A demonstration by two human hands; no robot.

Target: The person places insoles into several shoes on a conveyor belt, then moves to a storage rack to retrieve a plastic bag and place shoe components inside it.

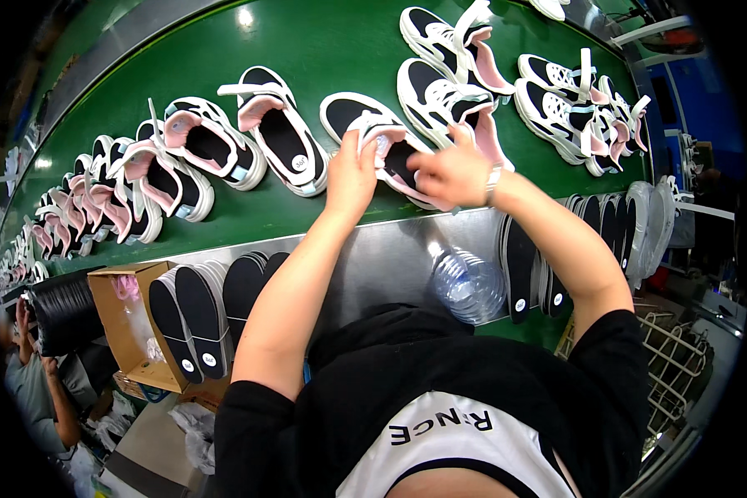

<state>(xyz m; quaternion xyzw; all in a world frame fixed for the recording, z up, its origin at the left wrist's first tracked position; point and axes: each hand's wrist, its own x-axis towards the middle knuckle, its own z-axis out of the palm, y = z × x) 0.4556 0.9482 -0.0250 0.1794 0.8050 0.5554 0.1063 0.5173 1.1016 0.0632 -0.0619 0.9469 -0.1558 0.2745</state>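
Note:
A black, white and pink sneaker [350,114] lies on the green work surface in front of me, its toe pointing away to the left. My left hand [353,178] grips it at the tongue and the side of the opening, thumb and fingers closed on the upper. Over the pink-lined opening near the heel is my right hand [461,173], a band on its wrist. Its fingers are curled and smeared by motion, so whether they hold anything cannot be made out. Just left lies another sneaker [286,133], with a dark insole [284,143] inside it.
Matching sneakers [199,141] line the left; more sneakers [444,91] lie to the right. Along the near metal ledge stand bundled black insoles [199,311], more insoles [519,257] and a clear plastic bottle [469,286]. A cardboard box [133,332] and another person [41,390] are at left.

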